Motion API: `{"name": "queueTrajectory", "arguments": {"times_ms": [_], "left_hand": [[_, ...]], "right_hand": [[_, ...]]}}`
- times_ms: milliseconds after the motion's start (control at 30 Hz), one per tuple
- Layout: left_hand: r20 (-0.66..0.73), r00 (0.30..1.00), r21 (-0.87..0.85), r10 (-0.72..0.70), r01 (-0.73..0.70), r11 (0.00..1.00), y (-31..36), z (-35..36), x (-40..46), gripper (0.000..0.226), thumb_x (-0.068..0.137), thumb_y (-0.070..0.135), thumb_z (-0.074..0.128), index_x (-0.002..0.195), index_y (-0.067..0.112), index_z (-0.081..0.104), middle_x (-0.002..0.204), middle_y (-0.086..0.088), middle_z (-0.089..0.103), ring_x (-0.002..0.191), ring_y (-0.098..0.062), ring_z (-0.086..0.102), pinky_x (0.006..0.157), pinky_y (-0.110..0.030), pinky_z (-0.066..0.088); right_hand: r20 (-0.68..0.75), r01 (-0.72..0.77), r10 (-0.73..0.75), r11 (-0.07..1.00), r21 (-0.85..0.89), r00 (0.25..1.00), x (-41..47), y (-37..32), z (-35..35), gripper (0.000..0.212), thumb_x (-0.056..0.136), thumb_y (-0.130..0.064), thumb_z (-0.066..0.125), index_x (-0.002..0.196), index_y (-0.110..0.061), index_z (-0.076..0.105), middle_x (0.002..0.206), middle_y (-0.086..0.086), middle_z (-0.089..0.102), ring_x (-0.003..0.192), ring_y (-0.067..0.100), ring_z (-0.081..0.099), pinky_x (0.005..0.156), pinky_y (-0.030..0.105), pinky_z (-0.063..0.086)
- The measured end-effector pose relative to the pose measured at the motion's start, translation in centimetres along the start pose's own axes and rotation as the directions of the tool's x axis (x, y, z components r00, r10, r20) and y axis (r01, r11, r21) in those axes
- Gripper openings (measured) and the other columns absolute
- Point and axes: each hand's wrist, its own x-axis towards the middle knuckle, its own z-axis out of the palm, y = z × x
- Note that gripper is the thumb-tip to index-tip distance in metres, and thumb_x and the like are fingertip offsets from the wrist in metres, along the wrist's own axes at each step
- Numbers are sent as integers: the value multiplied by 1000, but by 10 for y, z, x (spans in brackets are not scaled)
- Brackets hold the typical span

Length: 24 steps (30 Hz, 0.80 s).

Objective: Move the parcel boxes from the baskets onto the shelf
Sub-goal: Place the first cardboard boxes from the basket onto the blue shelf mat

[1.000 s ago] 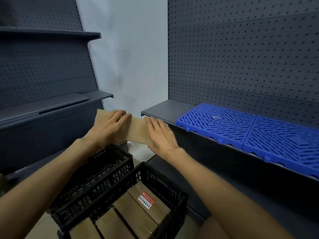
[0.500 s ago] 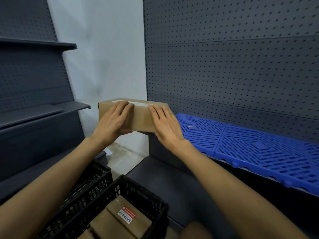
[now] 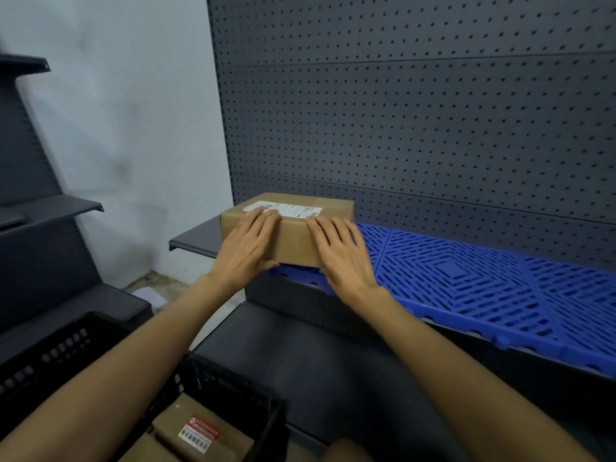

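A brown parcel box [image 3: 295,240] with a white shipping label on top sits on the left end of the blue slatted mat [image 3: 466,278] that covers the dark shelf [image 3: 195,236]. My left hand [image 3: 248,251] grips the box's front-left part, with fingers over the top edge onto the label and the thumb along the bottom edge. On the front-right face my right hand [image 3: 340,258] lies flat with straight fingers, its thumb hidden. More parcel boxes [image 3: 200,435] lie in the black basket [image 3: 233,391] below.
A second black basket [image 3: 50,355] stands at the lower left. Dark pegboard backs the shelf. Another shelving unit [image 3: 50,208] stands on the left. The blue mat stretches bare to the right. A dark base shelf [image 3: 333,361] lies below.
Both hands lifted the box up from above the baskets and carried it right onto the left end of the blue mat. The view followed to the right.
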Motion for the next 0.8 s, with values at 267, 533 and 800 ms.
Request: {"name": "queueTrajectory", "arguments": {"times_ms": [267, 533, 800], "left_hand": [[31, 998, 26, 62, -62, 998, -1, 35, 16, 97, 67, 36, 83, 146, 13, 30, 144, -8, 37, 132, -29, 35, 109, -42, 35], [60, 995, 14, 85, -86, 996, -10, 49, 24, 97, 69, 33, 83, 146, 12, 29, 146, -10, 35, 133, -31, 34, 111, -45, 33], [71, 984, -10, 162, -161, 987, -23, 57, 19, 90, 80, 33, 74, 152, 18, 22, 150, -8, 33, 137, -29, 32, 112, -46, 32]], "right_hand": [[23, 3, -3, 1000, 18, 1000, -4, 6, 27, 104, 60, -19, 86, 149, -12, 32, 143, 5, 43, 128, 26, 40, 109, 41, 30], [51, -15, 14, 1000, 23, 999, 14, 7, 32, 84, 76, -43, 77, 145, -15, 39, 140, 5, 48, 124, 25, 47, 102, 41, 36], [110, -75, 72, 997, 24, 991, 16, 8, 37, 72, 84, -47, 67, 144, -17, 40, 140, 3, 49, 123, 24, 47, 101, 40, 37]]}}
